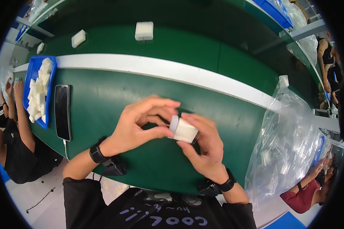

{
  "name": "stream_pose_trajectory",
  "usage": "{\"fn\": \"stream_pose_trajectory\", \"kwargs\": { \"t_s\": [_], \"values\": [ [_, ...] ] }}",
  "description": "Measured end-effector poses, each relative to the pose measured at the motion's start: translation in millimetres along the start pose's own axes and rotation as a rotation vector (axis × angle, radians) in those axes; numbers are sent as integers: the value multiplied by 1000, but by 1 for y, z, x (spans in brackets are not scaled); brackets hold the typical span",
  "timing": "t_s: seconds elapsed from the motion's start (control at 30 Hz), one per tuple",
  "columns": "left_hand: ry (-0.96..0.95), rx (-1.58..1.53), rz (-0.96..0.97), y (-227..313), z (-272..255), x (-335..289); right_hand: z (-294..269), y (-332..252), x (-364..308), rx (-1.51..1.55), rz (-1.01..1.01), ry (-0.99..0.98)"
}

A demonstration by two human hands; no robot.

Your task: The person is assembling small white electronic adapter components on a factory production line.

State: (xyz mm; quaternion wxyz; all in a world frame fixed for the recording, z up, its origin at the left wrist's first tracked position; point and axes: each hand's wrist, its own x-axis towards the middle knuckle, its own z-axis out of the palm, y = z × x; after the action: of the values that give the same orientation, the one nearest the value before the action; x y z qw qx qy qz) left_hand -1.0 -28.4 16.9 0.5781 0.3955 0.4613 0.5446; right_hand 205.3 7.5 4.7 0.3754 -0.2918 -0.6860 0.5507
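Observation:
A small white block (pixel 186 131) with a pale grey, cap-like end piece (pixel 174 124) is held tilted above the green table, in front of my chest. My right hand (pixel 205 142) is closed round the block, with the thumb below and the fingers over the top. At the grey end, the thumb of my left hand (pixel 139 121) presses against the piece and its curled fingers come near from above; the index finger reaches past. What lies between the left fingertips is partly hidden. I cannot make out the block's exact kind.
A blue tray (pixel 52 70) of white blocks stands at the left, beside a phone (pixel 62 112) on a cable. Clear plastic bags (pixel 283 145) bulge at the right. Beyond a white rail (pixel 141 65) lie several white blocks (pixel 144 31). Other people work at both sides.

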Motion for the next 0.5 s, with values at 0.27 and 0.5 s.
{"fn": "stream_pose_trajectory", "kwargs": {
  "t_s": [0.27, 0.5],
  "values": [
    [-117, 197, 100, -5, -6, -3, -3, -3, -2, -109, 54, 5],
    [-160, 388, 256, -7, -9, 0, -4, -1, 0, -229, -96, 61]
  ]
}}
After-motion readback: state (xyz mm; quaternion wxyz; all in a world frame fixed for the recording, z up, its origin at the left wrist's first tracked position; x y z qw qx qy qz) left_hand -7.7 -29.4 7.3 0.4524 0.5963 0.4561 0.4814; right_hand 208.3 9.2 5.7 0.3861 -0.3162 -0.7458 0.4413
